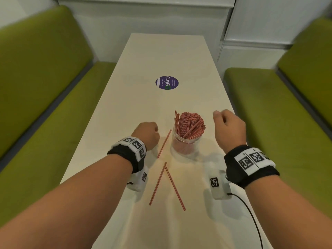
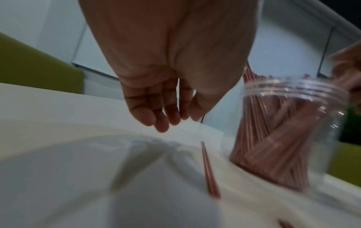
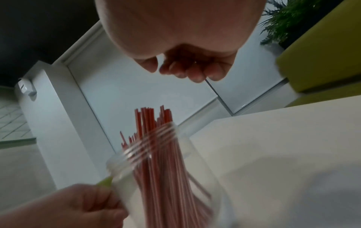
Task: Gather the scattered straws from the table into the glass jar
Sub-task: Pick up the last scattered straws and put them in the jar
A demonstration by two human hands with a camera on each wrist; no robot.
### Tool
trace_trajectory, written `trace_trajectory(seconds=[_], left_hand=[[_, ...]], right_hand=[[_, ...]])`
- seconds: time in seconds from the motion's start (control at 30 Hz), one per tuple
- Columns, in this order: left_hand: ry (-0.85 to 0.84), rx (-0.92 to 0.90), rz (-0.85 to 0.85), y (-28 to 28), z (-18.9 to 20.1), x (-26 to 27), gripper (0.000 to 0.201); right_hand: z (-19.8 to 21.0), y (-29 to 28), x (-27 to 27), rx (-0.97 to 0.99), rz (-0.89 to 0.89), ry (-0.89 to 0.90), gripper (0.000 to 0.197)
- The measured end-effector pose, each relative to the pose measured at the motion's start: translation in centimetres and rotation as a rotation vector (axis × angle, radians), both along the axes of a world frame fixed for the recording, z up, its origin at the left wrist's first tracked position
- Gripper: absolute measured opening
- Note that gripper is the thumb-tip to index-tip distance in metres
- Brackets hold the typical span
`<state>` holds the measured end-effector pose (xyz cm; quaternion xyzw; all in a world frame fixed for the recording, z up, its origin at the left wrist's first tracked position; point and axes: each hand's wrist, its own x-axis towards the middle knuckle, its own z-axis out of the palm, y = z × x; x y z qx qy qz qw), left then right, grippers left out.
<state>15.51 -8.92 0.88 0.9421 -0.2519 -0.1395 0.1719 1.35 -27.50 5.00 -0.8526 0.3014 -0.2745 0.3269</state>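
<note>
A clear jar [image 1: 186, 143] [image 2: 293, 123] [image 3: 156, 169] packed with red straws [image 1: 190, 124] stands upright on the white table [image 1: 161, 56]. Three loose red straws lie on the table. One straw [image 1: 164, 143] [image 2: 210, 171] lies just left of the jar. The other two straws [image 1: 158, 183] [image 1: 175, 188] form a narrow V nearer to me. My left hand [image 1: 149, 133] [image 2: 162, 120] hovers left of the jar, fingers hanging relaxed and holding nothing. My right hand [image 1: 228, 125] [image 3: 187, 71] is raised to the right of the jar, fingers loosely curled and empty.
A round purple sticker [image 1: 166, 82] sits on the table beyond the jar. Green benches [image 1: 36, 105] [image 1: 287, 114] flank the table's long edges. A black cable [image 1: 251, 212] trails from my right wrist over the near right of the table. A plant [image 3: 289, 20] stands behind the bench.
</note>
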Motion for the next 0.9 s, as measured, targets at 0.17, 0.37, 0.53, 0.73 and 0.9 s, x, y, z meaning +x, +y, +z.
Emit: trace_trajectory(seconds=[0.17,0.37,0.53,0.73,0.9], left_hand=[[-0.034,0.271,-0.119,-1.2,-1.5,-1.4,0.025],[-0.039,0.453,-0.074,1.7,-0.6,-2.7,0.025],[0.058,0.405,-0.075,4.5,-1.4,-6.7,0.023],[0.027,0.345,-0.041,3.8,-1.4,-11.3,0.022],[0.082,0.376,-0.041,3.1,-1.5,-12.8,0.023]], right_hand=[[-2.9,4.0,-3.9,-0.005,0.184,0.368,0.038],[-6.0,9.8,-4.8,-0.123,0.46,0.802,0.031],[-5.8,10.6,-4.8,-0.163,0.393,0.867,0.016],[-5.6,10.0,-6.0,-0.075,0.39,0.947,0.014],[-5.7,9.9,-6.6,-0.034,0.389,0.949,0.011]])
